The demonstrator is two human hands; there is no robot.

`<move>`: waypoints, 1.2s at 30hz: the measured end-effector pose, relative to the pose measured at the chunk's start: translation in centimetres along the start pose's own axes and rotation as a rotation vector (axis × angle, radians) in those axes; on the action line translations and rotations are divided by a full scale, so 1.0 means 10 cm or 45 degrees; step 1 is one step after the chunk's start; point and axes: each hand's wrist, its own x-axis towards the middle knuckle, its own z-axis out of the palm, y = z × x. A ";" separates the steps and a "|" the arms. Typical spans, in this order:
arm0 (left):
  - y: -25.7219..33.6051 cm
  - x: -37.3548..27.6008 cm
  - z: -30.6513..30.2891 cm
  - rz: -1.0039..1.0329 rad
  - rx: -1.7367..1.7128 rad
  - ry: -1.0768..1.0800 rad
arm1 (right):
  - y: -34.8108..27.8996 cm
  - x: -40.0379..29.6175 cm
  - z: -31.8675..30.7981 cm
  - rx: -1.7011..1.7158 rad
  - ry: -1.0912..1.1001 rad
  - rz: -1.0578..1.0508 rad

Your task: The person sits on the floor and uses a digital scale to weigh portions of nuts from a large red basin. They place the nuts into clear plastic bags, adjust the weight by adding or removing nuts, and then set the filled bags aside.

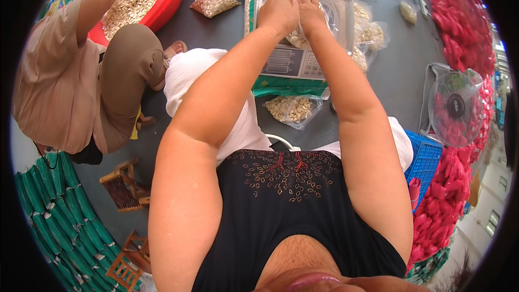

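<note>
My left hand (279, 14) and my right hand (311, 14) meet at the top of a clear plastic bag (330, 18) of pale, flat pieces that look like beans or seeds (298, 39). Both hands have their fingers closed on the bag's gathered plastic. Beneath it lies the metal tray (344, 20) of a digital scale, whose keypad panel (290, 61) faces me. The scale rests on a green printed packet or box (290, 87). Nearer to me on the floor is another filled clear bag (290, 109). My fingertips are partly hidden.
Several filled bags (367, 34) lie right of the scale, and one (215, 0) at its left. A co-worker (61, 89) squats at left beside a red tub (158, 12) of the same pieces. A fan (456, 107), blue crate (423, 162), pink bags (446, 194) and wooden stools (125, 186) stand around.
</note>
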 end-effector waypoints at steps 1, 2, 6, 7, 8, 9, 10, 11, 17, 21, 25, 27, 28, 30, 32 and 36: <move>0.00 -0.01 0.00 -0.010 0.020 -0.030 | -0.03 -0.05 -0.03 0.073 0.012 0.024; -0.01 -0.02 0.00 -0.019 0.040 -0.059 | -0.06 -0.08 -0.08 0.147 0.024 0.048; 0.04 -0.04 -0.07 -0.051 0.103 -0.179 | -0.13 0.01 -0.31 0.145 -0.038 0.113; 0.03 -0.05 -0.06 -0.040 0.126 -0.193 | -0.10 0.06 -0.30 0.153 -0.012 0.117; 0.02 -0.05 -0.05 -0.028 0.149 -0.208 | -0.05 0.12 -0.29 0.161 0.013 0.123; 0.01 -0.04 -0.04 -0.013 0.170 -0.222 | 0.01 0.19 -0.29 0.166 0.042 0.129; -0.01 -0.04 -0.03 0.004 0.180 -0.217 | 0.07 0.24 -0.29 0.069 -0.060 -0.002; -0.02 -0.04 -0.02 0.022 0.190 -0.213 | 0.15 0.28 -0.30 -0.029 -0.161 -0.130; 0.06 -0.12 -0.17 -0.083 0.231 -0.319 | -0.11 -0.26 -0.67 1.725 -0.366 0.473; 0.09 -0.21 -0.20 -0.015 0.349 -0.292 | -0.05 -0.57 -0.84 2.066 -0.433 0.435; 0.08 -0.27 -0.23 0.012 0.306 -0.406 | 0.23 -0.97 -0.88 2.326 -0.535 0.374; 0.10 -0.32 -0.26 0.018 0.365 -0.408 | 0.34 -1.26 -0.84 2.355 -0.569 0.434; 0.11 -0.33 -0.27 0.023 0.395 -0.409 | 0.40 -1.39 -0.80 2.345 -0.603 0.456; 0.11 -0.34 -0.28 0.013 0.444 -0.435 | 0.54 -1.64 -0.62 2.329 -0.682 0.552; 0.11 -0.36 -0.28 0.005 0.477 -0.445 | 0.68 -1.88 -0.28 2.309 -0.771 0.702; 0.11 -0.36 -0.26 0.002 0.483 -0.439 | 0.95 -2.20 0.67 2.009 -0.979 1.086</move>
